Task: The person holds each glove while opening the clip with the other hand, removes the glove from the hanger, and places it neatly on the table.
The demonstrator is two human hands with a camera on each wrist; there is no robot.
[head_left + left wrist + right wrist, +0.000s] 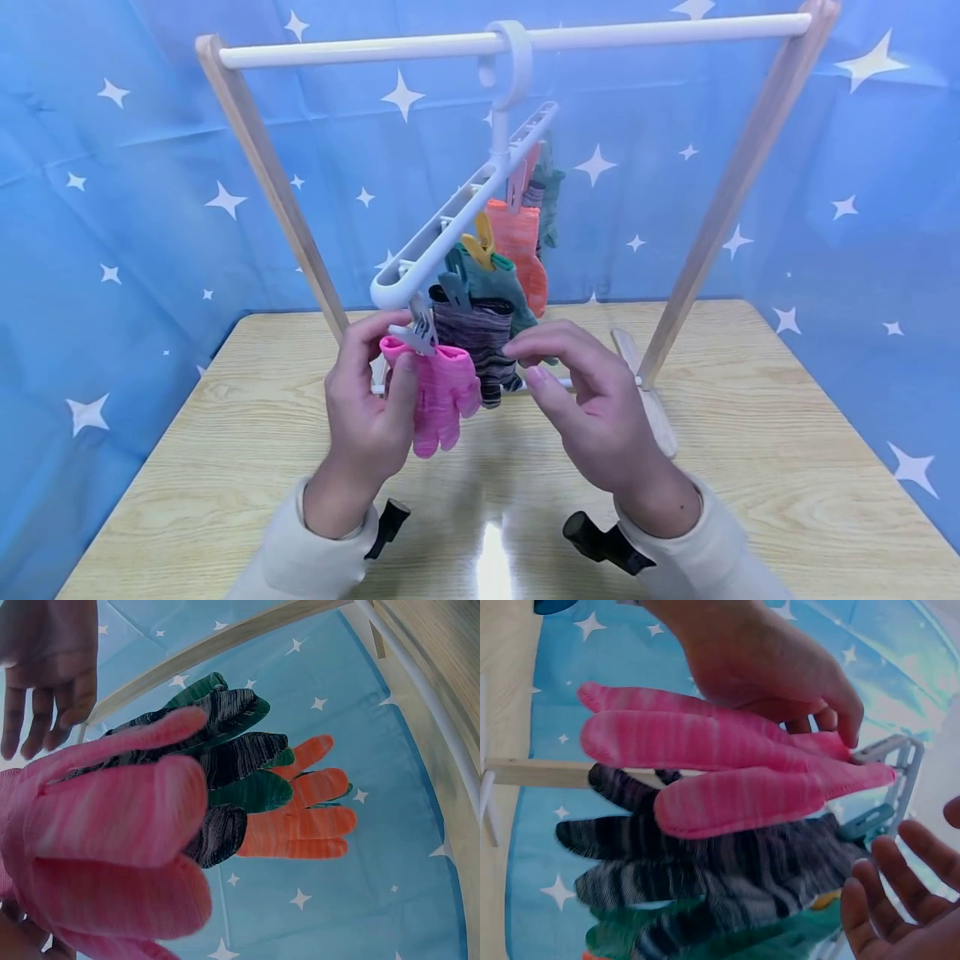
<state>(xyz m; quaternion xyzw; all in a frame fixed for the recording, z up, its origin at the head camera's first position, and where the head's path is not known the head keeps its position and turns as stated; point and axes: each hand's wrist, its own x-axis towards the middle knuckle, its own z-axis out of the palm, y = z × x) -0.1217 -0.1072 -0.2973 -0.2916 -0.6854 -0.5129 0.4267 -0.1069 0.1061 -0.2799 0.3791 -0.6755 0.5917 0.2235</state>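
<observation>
My left hand pinches the cuff of a pink knit glove, thumb in front and fingers behind. A grey clip at the hanger's near end grips that cuff, and the glove's fingers dangle downward. My right hand holds nothing; its fingers are loosely bent, and its fingertips overlap the edge of a black-and-grey striped glove in the head view. That striped glove hangs just behind the pink one, from a blue-grey clip. In the right wrist view, the pink glove hides part of the striped glove.
A white clip hanger hooks over the white rail of a wooden-legged stand. Farther along it hang a green glove under a yellow clip, an orange glove and others. Below lies a wood-grain table.
</observation>
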